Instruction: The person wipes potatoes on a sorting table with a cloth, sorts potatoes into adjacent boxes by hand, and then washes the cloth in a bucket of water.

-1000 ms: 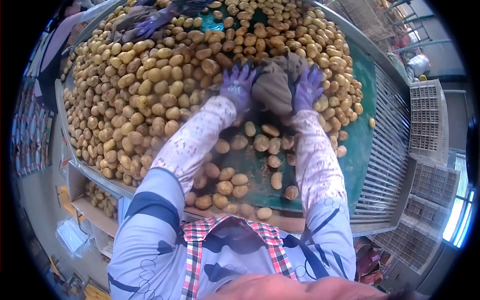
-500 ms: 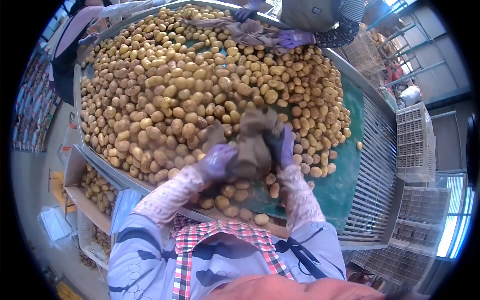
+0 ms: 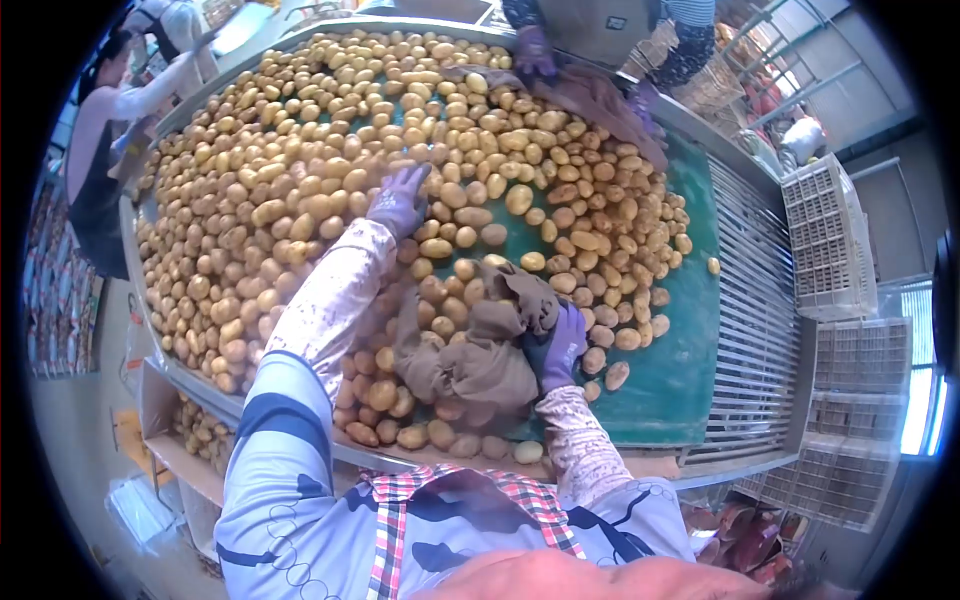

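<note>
My left hand [image 3: 401, 200], in a purple glove, reaches forward onto the potatoes [image 3: 290, 215] with its fingers spread, holding nothing. Nearer to me, my right hand [image 3: 562, 345] has its purple-gloved fingers wrapped round the right end of a brown cloth [image 3: 475, 372]. The cloth lies bunched over potatoes near the table's front edge. Green table surface [image 3: 650, 395] shows to the right of my right hand.
Across the table, a co-worker's gloved hands [image 3: 535, 52] are at another brown cloth [image 3: 600, 105]. Another person [image 3: 95, 150] stands at the left. A slatted metal section [image 3: 760, 320] and plastic crates [image 3: 825, 240] are on the right. A box of potatoes [image 3: 205, 430] sits at the lower left.
My left hand has let go of the cloth and moved forward onto the potatoes. The cloth came back toward me with my right hand. The co-worker's cloth has moved to the right.
</note>
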Demonstrator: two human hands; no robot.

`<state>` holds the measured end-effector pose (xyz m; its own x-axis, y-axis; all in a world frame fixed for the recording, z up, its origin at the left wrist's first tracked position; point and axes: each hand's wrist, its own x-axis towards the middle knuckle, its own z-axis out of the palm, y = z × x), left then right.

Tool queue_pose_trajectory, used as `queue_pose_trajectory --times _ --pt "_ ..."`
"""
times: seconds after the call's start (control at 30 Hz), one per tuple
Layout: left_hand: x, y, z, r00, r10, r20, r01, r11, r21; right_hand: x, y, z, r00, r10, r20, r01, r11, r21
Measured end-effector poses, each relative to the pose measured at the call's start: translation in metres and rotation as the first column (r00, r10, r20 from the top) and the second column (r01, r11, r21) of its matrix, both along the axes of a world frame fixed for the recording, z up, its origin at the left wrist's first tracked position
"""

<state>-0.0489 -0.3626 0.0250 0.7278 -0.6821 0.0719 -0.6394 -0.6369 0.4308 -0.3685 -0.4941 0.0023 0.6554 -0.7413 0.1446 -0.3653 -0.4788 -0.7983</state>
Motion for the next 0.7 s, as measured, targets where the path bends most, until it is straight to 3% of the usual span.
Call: queue_pose_trajectory --times 0.03,0.07,0.13,0.2,0.23,0.3,0.4,0.53,0.6,0.67,0.7 --pt "0.001 -0.009 -0.007 0.985 -0.029 0.170 0.020 0.998 0.054 0.008 -0.002 0.013 0.994 0.002 -0.112 -0.021 0.986 -0.164" --pt "0.007 -0.017 -0.011 0.969 -0.108 0.223 0.082 0.989 0.121 0.014 -0.006 0.020 0.974 -0.011 -0.225 -0.062 0.947 -0.316" --pt "0.021 -0.038 -0.006 0.988 -0.143 0.054 0.126 0.961 0.245 0.021 -0.020 0.003 0.975 -0.031 -0.222 -0.052 0.931 -0.360" --pt "0.035 -0.064 0.001 0.976 -0.176 0.125 0.100 0.882 0.461 0.030 -0.023 0.001 0.982 -0.044 -0.182 -0.027 0.929 -0.370" --pt "0.036 -0.076 0.002 0.983 -0.131 0.132 0.035 0.828 0.559 0.039 -0.017 0.021 0.976 -0.040 -0.216 -0.052 0.913 -0.404" --pt "0.042 -0.093 0.001 0.986 -0.082 0.143 -0.040 0.722 0.691 0.041 -0.025 0.012 0.981 -0.019 -0.194 -0.060 0.917 -0.394" --pt "0.052 -0.080 -0.041 0.981 -0.137 0.137 0.061 0.891 0.451 0.040 -0.037 -0.004 0.989 0.009 -0.146 -0.076 0.885 -0.459" --pt "0.007 -0.028 0.014 0.981 -0.169 -0.098 0.191 0.936 0.296 0.044 -0.037 -0.001 0.996 0.005 -0.085 -0.048 0.860 -0.508" --pt "-0.016 -0.002 0.036 0.982 -0.115 -0.148 0.144 0.970 0.196 0.046 -0.032 0.012 0.995 0.017 -0.099 -0.064 0.869 -0.491" --pt "-0.021 0.037 0.012 0.892 -0.115 -0.438 0.021 0.977 -0.213 0.045 -0.027 0.034 0.987 0.059 -0.153 -0.117 0.906 -0.407" --pt "-0.032 0.052 0.004 0.750 -0.031 -0.660 -0.281 0.889 -0.361 0.043 -0.034 0.014 0.993 0.075 -0.089 -0.106 0.903 -0.417"
